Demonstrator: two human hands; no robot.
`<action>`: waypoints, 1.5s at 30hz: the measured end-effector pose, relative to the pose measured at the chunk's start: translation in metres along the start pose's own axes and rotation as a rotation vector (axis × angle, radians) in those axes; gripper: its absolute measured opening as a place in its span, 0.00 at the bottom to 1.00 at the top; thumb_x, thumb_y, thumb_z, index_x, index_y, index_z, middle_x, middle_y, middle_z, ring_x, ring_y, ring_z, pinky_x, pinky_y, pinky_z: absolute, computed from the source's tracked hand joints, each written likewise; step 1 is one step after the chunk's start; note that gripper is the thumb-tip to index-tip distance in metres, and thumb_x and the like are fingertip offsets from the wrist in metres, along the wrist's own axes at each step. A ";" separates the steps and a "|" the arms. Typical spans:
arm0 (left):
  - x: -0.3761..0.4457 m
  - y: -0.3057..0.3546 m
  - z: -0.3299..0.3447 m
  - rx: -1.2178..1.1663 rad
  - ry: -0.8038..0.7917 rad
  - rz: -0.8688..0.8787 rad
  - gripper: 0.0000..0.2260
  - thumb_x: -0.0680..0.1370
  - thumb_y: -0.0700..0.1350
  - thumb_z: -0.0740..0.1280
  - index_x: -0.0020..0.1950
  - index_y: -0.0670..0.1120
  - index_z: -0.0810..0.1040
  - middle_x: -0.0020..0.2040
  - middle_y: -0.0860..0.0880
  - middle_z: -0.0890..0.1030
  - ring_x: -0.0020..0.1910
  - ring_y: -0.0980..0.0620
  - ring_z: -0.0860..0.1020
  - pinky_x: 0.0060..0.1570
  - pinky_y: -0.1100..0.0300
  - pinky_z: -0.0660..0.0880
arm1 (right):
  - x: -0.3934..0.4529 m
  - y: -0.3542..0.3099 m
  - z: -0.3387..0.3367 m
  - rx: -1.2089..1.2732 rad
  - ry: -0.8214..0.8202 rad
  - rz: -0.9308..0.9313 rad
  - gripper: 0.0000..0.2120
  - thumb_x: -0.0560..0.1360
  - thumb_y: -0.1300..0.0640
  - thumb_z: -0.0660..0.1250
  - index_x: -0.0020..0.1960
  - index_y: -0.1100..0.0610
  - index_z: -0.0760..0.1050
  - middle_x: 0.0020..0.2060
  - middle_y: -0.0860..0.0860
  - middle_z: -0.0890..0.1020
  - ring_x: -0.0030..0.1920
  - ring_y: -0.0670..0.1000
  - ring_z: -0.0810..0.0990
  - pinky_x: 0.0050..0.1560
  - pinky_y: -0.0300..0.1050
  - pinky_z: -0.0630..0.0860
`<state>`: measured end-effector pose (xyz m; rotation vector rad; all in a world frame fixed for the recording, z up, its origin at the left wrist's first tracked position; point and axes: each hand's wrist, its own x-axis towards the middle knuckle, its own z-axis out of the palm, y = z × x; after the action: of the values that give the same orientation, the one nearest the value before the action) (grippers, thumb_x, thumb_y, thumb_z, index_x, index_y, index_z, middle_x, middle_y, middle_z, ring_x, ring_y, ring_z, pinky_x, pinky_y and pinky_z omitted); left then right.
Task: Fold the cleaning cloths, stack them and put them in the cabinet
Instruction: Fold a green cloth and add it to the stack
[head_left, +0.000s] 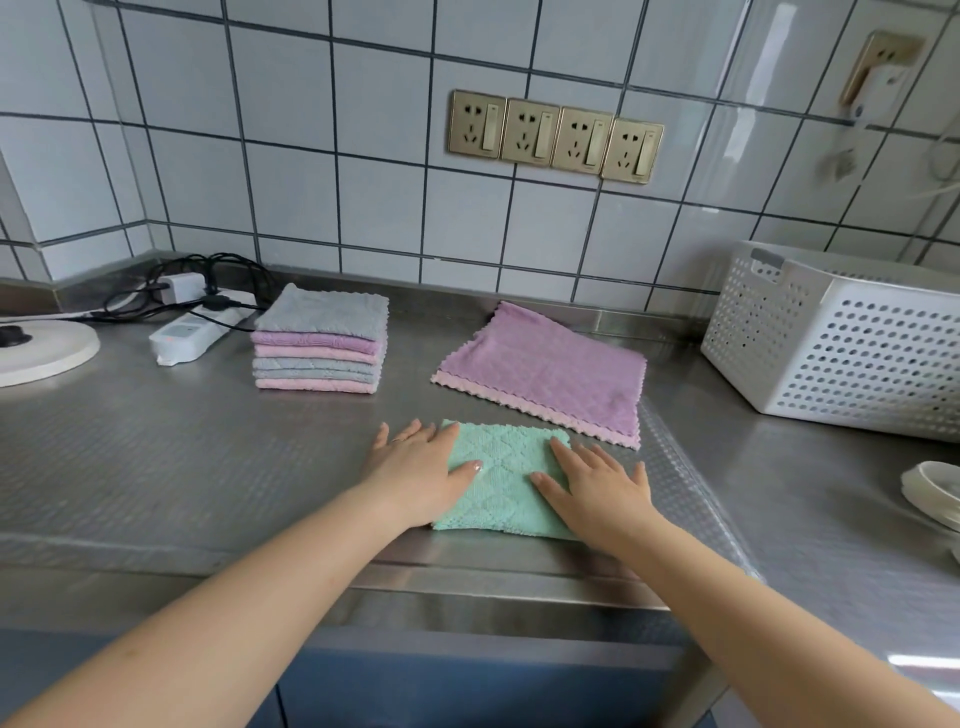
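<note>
head: flat hands (418, 470) on folded green cloth (501, 480)

My left hand (415, 467) and right hand (597, 483) lie flat on the folded mint-green cloth (501, 483) near the front edge of the steel counter (156, 457). Behind it to the right lies the flat purple cloth (545, 371); behind to the left, the stack of folded cloths (322, 340). The white perforated plastic basket (841, 343) stands far right.
</note>
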<state>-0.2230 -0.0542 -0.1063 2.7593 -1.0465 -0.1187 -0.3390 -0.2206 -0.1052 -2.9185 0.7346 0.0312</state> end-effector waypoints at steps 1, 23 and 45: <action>-0.002 -0.002 -0.001 -0.047 0.024 0.020 0.27 0.80 0.59 0.51 0.77 0.49 0.52 0.77 0.48 0.57 0.76 0.48 0.53 0.74 0.47 0.46 | -0.002 0.003 -0.001 0.019 0.010 -0.011 0.30 0.78 0.35 0.45 0.77 0.46 0.48 0.76 0.49 0.56 0.77 0.51 0.50 0.73 0.64 0.44; 0.023 -0.043 -0.048 -1.752 0.220 -0.269 0.11 0.76 0.30 0.63 0.39 0.44 0.74 0.39 0.46 0.79 0.36 0.49 0.79 0.34 0.59 0.75 | 0.035 -0.054 -0.020 1.531 0.039 0.054 0.13 0.76 0.64 0.66 0.56 0.51 0.79 0.53 0.51 0.81 0.44 0.50 0.83 0.43 0.45 0.81; 0.129 -0.200 -0.146 -0.733 0.357 -0.200 0.21 0.79 0.43 0.63 0.72 0.46 0.66 0.74 0.48 0.65 0.65 0.52 0.71 0.60 0.63 0.66 | 0.233 -0.219 -0.072 1.170 -0.007 -0.114 0.19 0.76 0.59 0.67 0.66 0.58 0.73 0.58 0.55 0.79 0.54 0.53 0.79 0.55 0.46 0.77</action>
<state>0.0235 0.0279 -0.0053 2.0968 -0.4924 -0.0248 -0.0306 -0.1483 -0.0186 -1.8195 0.3632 -0.2935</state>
